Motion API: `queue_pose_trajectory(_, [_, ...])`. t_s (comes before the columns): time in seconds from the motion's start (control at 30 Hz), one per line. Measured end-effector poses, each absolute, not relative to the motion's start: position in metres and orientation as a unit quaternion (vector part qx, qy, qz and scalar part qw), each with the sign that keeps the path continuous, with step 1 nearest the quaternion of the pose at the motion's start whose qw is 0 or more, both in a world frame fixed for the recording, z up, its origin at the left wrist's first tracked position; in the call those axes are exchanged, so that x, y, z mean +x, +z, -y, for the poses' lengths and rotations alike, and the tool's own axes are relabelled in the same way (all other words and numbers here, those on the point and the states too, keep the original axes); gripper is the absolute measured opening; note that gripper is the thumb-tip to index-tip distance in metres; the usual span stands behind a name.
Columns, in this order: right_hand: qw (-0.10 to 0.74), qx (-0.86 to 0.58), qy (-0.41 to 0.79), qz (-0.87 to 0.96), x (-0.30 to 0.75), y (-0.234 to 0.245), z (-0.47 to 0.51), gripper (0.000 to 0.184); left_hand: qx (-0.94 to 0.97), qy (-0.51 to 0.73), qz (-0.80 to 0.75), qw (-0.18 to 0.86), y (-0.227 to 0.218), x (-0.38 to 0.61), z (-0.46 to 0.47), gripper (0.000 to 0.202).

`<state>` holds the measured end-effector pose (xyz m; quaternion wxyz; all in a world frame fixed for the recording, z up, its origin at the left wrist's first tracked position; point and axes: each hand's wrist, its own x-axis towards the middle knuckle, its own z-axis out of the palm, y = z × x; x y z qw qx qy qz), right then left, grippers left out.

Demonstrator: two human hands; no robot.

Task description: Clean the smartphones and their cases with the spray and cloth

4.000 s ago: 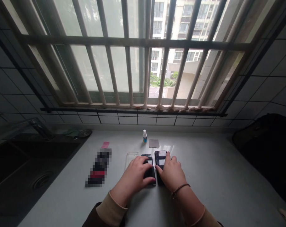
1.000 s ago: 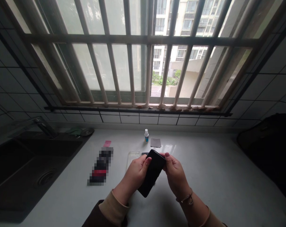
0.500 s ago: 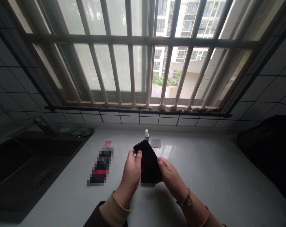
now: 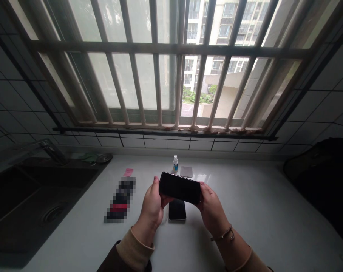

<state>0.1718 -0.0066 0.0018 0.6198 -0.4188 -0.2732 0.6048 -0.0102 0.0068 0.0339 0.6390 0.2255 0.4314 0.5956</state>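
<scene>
White countertop [image 4: 246, 200] is set beside a dark sink [image 4: 18, 177]. A black smartphone [image 4: 179, 187] is gripped by its short ends, level, between the left hand [image 4: 151, 211] and right hand [image 4: 212, 213], above a second phone [image 4: 177, 210] lying face-up. Behind, a small blue-labelled bottle [image 4: 175, 164] stands near a grey cloth [image 4: 186, 172].

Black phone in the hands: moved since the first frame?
Yes. The black phone is lifted off the counter, turned sideways between the left hand and right hand, and sits nearer the small bottle.
</scene>
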Motion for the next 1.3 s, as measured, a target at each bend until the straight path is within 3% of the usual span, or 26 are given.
queue_pose_trajectory(0.2, [0.622, -0.457, 0.598, 0.216, 0.167, 0.005, 0.010, 0.049, 0.279, 0.597, -0.435, 0.613, 0.026, -0.003, -0.003, 0.054])
queue_pose_trajectory(0.37, [0.654, -0.441, 0.575, 0.214, 0.163, 0.007, 0.014, 0.047, 0.335, 0.587, -0.423, 0.603, 0.021, -0.003, -0.002, 0.063])
queue_pose_trajectory(0.63, [0.678, -0.441, 0.555, 0.192, 0.160, 0.003, 0.012, 0.046, 0.377, 0.568, -0.381, 0.624, 0.024, -0.001, 0.002, 0.056])
queue_pose_trajectory(0.87, [0.690, -0.456, 0.538, 0.163, 0.161, 0.000, 0.011, 0.048, 0.460, 0.556, -0.409, 0.558, 0.017, -0.001, 0.008, 0.050])
queue_pose_trajectory(1.3, [0.701, -0.452, 0.514, 0.200, 0.159, 0.003, 0.013, 0.055, 0.389, 0.568, -0.413, 0.596, 0.008, 0.001, 0.000, 0.053])
